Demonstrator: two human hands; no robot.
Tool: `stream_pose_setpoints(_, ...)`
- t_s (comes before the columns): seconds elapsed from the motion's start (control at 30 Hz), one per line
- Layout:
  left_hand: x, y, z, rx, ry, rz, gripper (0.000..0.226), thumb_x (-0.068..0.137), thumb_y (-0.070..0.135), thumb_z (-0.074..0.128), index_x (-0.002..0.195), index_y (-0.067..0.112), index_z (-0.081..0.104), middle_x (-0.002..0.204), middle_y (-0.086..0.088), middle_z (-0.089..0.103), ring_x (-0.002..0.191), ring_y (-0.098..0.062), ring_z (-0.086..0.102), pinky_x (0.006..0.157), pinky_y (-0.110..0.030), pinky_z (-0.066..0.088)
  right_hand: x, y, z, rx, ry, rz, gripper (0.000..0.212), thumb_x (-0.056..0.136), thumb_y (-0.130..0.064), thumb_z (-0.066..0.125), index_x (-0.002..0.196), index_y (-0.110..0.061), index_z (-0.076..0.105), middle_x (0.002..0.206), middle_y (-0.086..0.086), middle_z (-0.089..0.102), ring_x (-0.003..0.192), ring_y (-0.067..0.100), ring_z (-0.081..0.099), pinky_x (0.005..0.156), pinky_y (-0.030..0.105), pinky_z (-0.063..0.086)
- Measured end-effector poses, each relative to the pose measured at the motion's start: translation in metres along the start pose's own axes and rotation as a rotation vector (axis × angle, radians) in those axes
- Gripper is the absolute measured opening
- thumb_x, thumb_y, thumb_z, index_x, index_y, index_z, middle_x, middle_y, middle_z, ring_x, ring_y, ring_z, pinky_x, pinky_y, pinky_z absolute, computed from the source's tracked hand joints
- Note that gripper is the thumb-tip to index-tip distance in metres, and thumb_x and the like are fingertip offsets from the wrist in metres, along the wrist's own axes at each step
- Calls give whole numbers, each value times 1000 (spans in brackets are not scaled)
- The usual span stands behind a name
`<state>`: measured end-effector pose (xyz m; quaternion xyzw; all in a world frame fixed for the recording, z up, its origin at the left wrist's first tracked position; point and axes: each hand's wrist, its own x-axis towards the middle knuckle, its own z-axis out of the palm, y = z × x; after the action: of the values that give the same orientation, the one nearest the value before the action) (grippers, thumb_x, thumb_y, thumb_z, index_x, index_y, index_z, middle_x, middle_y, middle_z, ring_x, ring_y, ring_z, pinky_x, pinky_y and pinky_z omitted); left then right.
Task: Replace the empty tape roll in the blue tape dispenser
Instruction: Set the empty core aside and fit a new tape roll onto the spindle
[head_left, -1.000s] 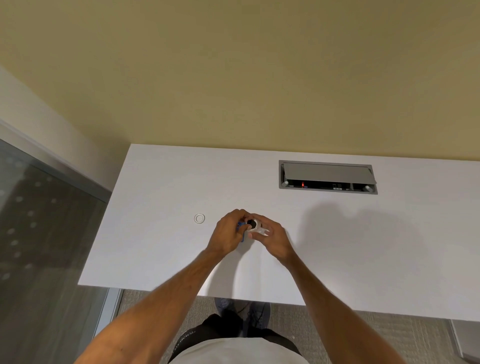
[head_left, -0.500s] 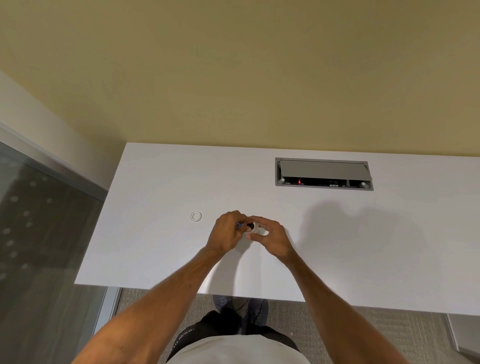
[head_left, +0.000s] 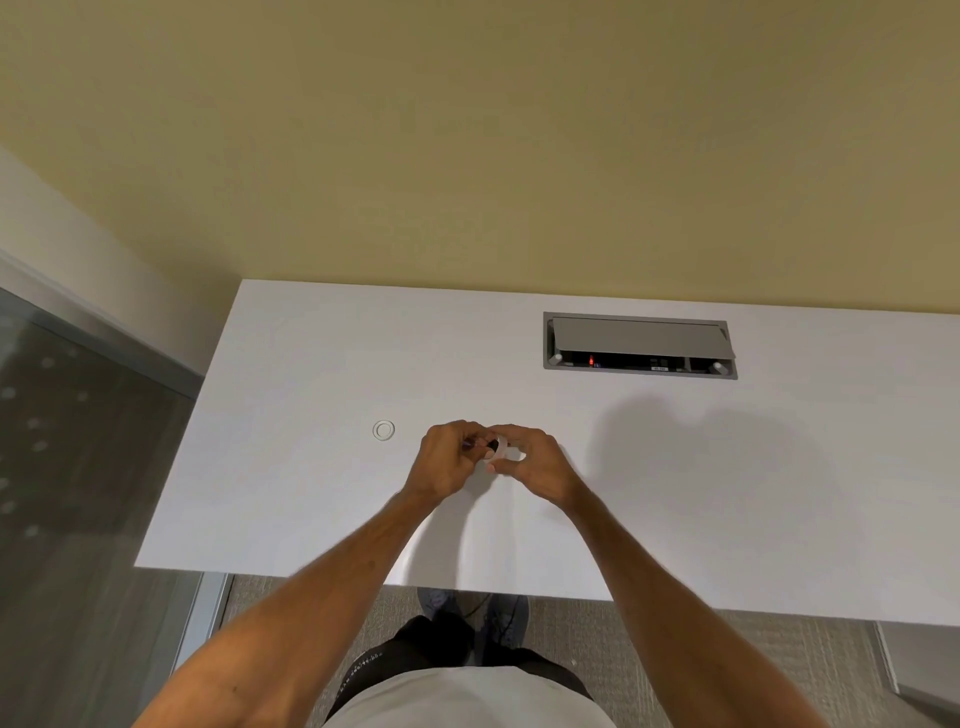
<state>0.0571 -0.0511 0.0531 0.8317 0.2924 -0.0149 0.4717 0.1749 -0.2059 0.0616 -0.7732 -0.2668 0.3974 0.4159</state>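
Observation:
Both hands meet above the white desk (head_left: 311, 493). My left hand (head_left: 444, 465) is closed around the small blue tape dispenser (head_left: 471, 443), which shows only as a dark sliver between the fingers. A black hub (head_left: 489, 445) sits against a whitish tape roll (head_left: 500, 451). My right hand (head_left: 537, 467) pinches that roll between thumb and fingers and holds it against the dispenser. A small white ring (head_left: 383, 430), like a bare tape core, lies flat on the desk to the left of my hands.
A grey recessed power and cable box (head_left: 639, 345) with its lid raised sits in the desk at the back right. A yellow wall runs behind the desk. A glass partition (head_left: 78, 467) stands to the left. My shoes show below the desk's front edge.
My hands have stayed together at the same spot. The fingers have closed further over the dispenser, so less blue shows, and the roll now looks more edge-on.

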Motion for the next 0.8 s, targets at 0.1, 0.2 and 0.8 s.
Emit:
stream_pose_setpoints(0.1, 0, -3, -2, -31, 10, -31, 21, 96, 9, 72, 111, 21, 81, 105, 4, 82, 94, -20, 77, 86, -28, 60, 4, -2, 4, -48, 11, -10, 51, 83, -15, 85, 129, -23, 66, 122, -5, 73, 110, 4, 66, 83, 2, 44)
stream_pose_setpoints(0.2, -3, -8, -5, -72, 31, -30, 15, 103, 17, 68, 112, 22, 79, 106, 7, 81, 98, -14, 76, 90, -32, 61, 7, -4, 8, -79, 25, -22, 46, 85, -19, 84, 124, -22, 60, 117, -4, 73, 109, 9, 66, 81, 3, 45)
stream_pose_setpoints(0.8, 1, -29, -40, -1, -73, -83, 44, 81, 26, 58, 121, 9, 65, 107, 9, 67, 90, -18, 59, 84, -39, 57, 66, -3, 49, -436, 53, -74, 39, 79, -37, 72, 114, -28, 59, 104, -2, 72, 89, 19, 65, 79, 31, 58)
